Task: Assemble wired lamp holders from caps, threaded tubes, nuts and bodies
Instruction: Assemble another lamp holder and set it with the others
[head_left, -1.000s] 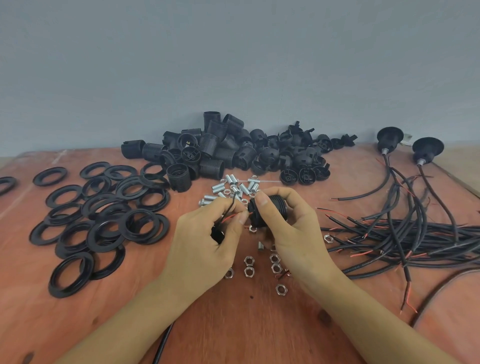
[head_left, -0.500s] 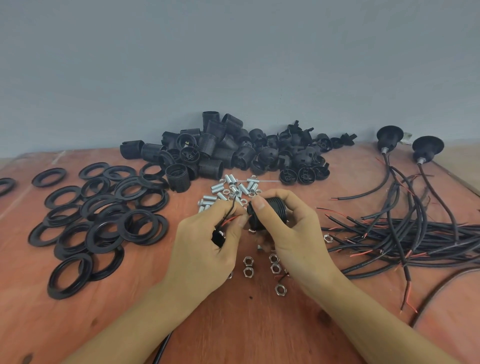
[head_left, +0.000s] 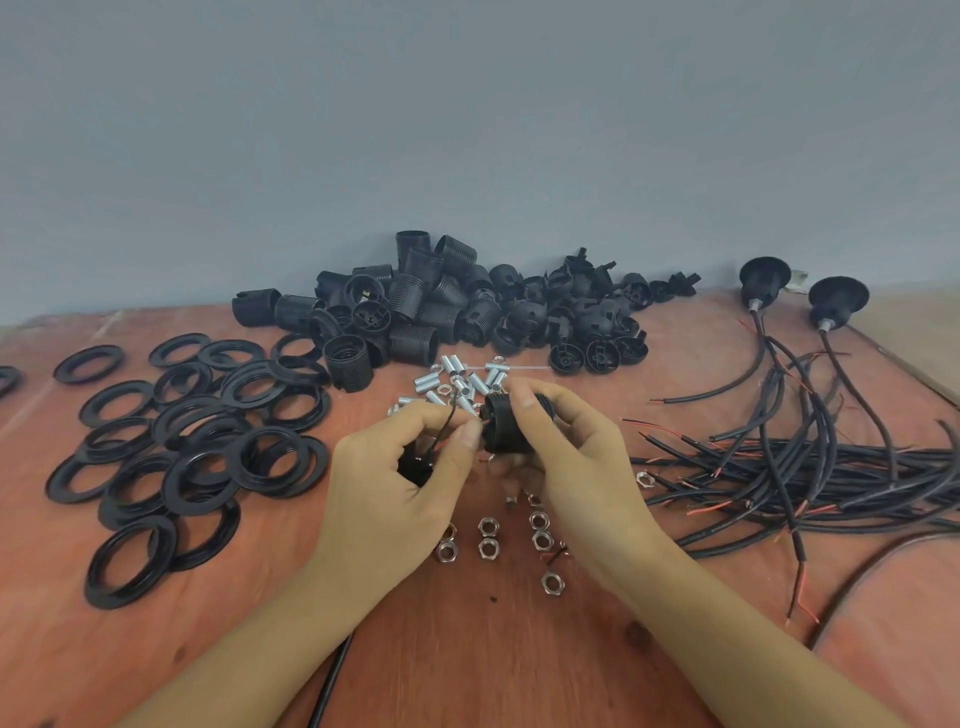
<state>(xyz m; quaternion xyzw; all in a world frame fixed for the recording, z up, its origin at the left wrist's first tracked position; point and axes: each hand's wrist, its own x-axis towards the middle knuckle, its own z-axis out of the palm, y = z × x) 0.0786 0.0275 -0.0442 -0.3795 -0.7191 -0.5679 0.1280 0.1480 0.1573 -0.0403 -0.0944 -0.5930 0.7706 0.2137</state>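
Note:
My right hand (head_left: 576, 457) grips a black lamp holder body (head_left: 501, 428) over the middle of the table. My left hand (head_left: 400, 478) pinches thin black and red wire ends (head_left: 447, 423) right at the body's left end, and a black cap (head_left: 413, 467) sits inside its curled fingers. The cable (head_left: 327, 686) from that cap runs down past my left forearm. Silver threaded tubes (head_left: 462, 379) lie just behind my hands. Silver nuts (head_left: 488, 535) lie below them. A pile of black bodies and caps (head_left: 467, 312) sits at the back.
Several black threaded rings (head_left: 197, 441) are spread over the left of the wooden table (head_left: 467, 649). A bundle of black cables (head_left: 810, 467) with red ends lies at the right. Two wired lamp holders (head_left: 800, 291) stand at the back right, near the grey wall.
Both hands have stayed together at the same spot; the fingers have shifted slightly on the body and the wire ends.

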